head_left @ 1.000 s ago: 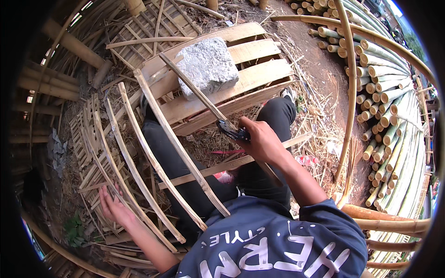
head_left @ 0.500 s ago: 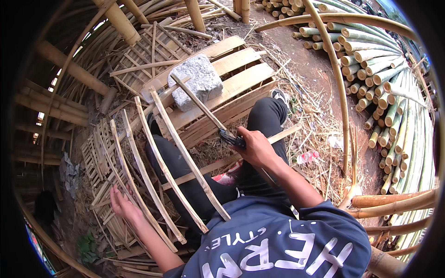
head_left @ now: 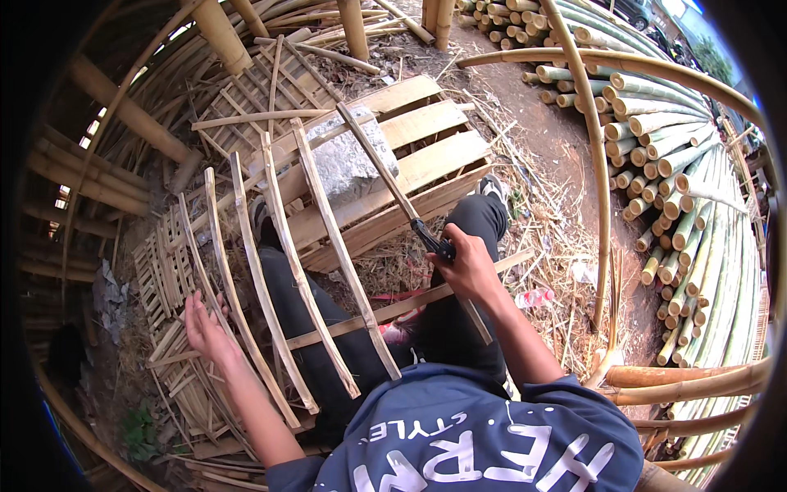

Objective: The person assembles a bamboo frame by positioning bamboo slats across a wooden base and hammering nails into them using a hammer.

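Straw-littered ground spreads around a seated person. Nearest, the navy shirt carries large white letters, upside down from this view, with smaller writing above them. Both hands are apart: the right hand is clenched round a black tool, which lies against a long bamboo strip; the left hand is loose, palm up, beside the leftmost bamboo slats, and whether it touches them cannot be told. Beyond, a grey stone rests around the middle of the slatted bench, well apart from its right edge. Compared with a second ago, the strip crosses farther right over the stone, and the rightmost slat now overlaps its left side. Farthest, cut bamboo poles are stacked.
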`<state>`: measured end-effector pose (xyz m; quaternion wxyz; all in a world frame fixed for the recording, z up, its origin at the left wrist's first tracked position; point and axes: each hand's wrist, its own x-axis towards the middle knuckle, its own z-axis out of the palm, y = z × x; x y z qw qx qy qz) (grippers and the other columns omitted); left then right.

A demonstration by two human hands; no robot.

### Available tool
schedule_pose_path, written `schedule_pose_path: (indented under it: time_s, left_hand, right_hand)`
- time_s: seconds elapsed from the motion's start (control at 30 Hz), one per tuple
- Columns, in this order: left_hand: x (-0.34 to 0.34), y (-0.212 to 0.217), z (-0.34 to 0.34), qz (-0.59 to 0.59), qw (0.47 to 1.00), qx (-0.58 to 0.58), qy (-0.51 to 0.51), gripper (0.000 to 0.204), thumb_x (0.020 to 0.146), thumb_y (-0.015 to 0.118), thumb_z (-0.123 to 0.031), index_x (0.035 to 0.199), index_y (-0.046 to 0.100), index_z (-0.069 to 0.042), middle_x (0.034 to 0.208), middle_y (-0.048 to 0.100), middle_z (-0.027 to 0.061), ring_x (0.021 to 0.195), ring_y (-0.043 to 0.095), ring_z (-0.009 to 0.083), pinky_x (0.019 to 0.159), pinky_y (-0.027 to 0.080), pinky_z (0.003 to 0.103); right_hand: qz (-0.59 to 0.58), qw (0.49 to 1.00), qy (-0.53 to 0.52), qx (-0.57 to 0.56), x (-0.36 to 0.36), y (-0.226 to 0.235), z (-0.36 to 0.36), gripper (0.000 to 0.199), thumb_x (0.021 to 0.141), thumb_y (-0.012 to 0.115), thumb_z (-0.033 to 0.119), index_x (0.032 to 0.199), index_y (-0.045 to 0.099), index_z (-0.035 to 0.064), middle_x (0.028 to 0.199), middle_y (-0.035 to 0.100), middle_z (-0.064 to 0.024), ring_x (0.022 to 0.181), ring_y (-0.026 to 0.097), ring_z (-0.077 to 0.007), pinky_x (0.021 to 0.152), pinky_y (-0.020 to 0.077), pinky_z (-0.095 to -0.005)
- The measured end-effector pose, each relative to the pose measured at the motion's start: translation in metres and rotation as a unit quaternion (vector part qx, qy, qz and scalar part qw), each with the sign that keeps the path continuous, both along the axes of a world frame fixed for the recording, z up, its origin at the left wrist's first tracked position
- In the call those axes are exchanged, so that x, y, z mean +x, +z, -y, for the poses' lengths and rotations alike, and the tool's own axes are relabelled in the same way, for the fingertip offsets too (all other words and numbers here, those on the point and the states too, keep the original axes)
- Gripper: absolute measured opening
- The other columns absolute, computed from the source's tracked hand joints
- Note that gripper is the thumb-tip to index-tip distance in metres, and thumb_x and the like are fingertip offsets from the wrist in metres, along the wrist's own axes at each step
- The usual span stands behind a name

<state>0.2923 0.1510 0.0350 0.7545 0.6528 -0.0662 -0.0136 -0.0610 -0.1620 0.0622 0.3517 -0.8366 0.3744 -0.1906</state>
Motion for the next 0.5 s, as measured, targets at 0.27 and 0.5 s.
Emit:
schedule_pose_path:
  time_s: [0.27,0.5]
  left_hand:
    - [0.035,0.001,0.024,-0.015,1.0,-0.015,0.016,0.048,0.104,0.059,-0.018,0.144,0.046,0.004,0.14,0.058,0.0145,0.103,0.071,0.034,0.075,0.053,0.035]
    - [0.045,-0.003,0.034,-0.03,0.997,-0.046,0.046,0.046,0.103,0.058,-0.015,0.142,0.047,0.006,0.138,0.059,0.0163,0.103,0.07,0.0362,0.076,0.053,0.036]
  right_hand:
    - [-0.018,1.0,0.015,0.003,0.045,0.014,0.036,0.033,0.083,0.078,0.016,0.095,0.053,-0.0017,0.081,0.065,-0.0257,0.083,0.064,-0.047,0.07,0.0476,-0.0522]
    - [-0.025,0.997,0.061,-0.049,0.101,0.017,0.093,0.033,0.084,0.078,0.016,0.1,0.055,-0.0002,0.078,0.066,-0.0241,0.079,0.065,-0.0458,0.068,0.0478,-0.0508]
